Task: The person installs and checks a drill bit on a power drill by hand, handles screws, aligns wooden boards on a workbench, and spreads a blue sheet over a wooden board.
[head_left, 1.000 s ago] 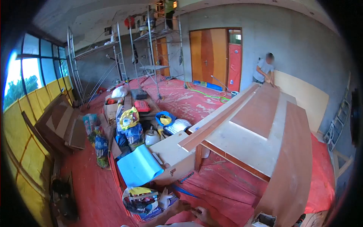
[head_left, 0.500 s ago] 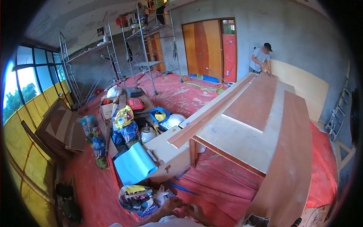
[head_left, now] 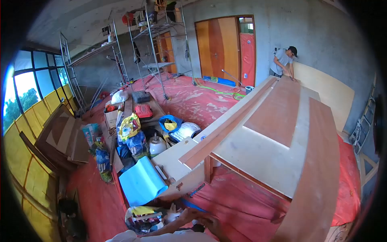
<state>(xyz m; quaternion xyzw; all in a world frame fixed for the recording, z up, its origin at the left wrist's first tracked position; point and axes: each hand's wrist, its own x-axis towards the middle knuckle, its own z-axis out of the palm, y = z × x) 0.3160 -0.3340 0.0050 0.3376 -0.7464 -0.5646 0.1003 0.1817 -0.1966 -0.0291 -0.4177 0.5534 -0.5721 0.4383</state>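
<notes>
Far left of the hands, yellow sheeting, dark panels leaning by it. Nearer, just left of the left hand, a bag of mixed items, stuffed open. Beyond that bag, a curled blue sheet over a box edge. Left hand and right hand low in view, fingers bent; they now overlap, where a small gap showed a moment ago. Probably both busy with each other or something small between them; grip and any held item, cannot tell. Neither is on the boards. Right of the hands, narrow strips on a pale worktable, then a brown panel; a person leans over its far end. Farthest right, a long brown board.
</notes>
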